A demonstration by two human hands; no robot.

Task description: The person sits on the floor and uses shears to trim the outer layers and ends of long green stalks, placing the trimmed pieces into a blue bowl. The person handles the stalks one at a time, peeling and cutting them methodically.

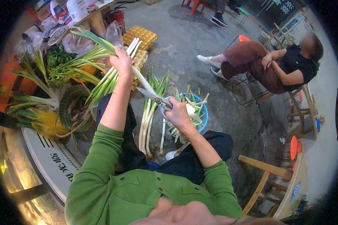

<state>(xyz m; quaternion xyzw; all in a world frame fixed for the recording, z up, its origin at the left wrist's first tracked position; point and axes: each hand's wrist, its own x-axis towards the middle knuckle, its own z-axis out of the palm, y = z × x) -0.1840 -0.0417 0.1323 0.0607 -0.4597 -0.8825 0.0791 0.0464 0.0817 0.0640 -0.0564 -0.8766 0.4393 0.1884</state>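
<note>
A long leek or large green onion point(142, 78) is held up in my left hand point(123, 63), its green leaves toward the upper left. My right hand point(178, 112) grips metal scissors point(155, 97), whose blades lie close to the white stalk; whether they touch it I cannot tell. Just behind my left hand are several slimmer green onions point(109, 81) with white ends up. On the floor between my knees lie more green onions point(148, 123) with roots toward me. Partly behind my right hand, a blue basin point(205, 112) holds leaf and stalk trimmings.
Yellow egg trays point(140, 35) lie ahead on the floor. At the left are a woven basket point(63, 112), leafy greens point(59, 60) and a cluttered table point(95, 11). A seated person point(293, 67) is at the right, near a wooden stool point(266, 168). A fire extinguisher point(118, 19) stands beyond.
</note>
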